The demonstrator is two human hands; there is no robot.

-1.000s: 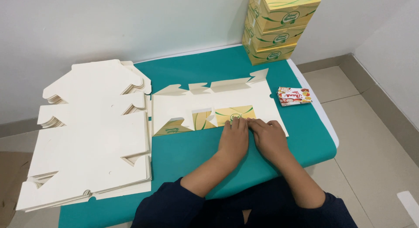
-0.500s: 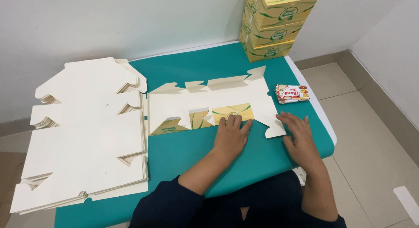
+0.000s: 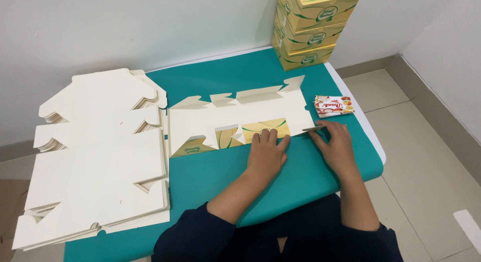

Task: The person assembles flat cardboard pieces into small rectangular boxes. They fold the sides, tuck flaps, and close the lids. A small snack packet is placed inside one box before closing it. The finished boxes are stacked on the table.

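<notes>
My left hand (image 3: pixel 267 157) lies flat, grip open, pinning the flat white die-cut cardboard box blank (image 3: pixel 235 119); right hand (image 3: pixel 336 147) fingertips, clamping nothing, press its end flap — best creased firmly along the score.

Stack of flat blanks (image 3: pixel 95 157) blocks left; box tower (image 3: pixel 313 26) far right — bare green tabletop (image 3: pixel 210 174) between.

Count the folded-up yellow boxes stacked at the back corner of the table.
3 show. The bottom box sits on the green table against the wall, the middle box rests on it, and the top box is cut off by the frame edge, so more may be stacked above.
</notes>
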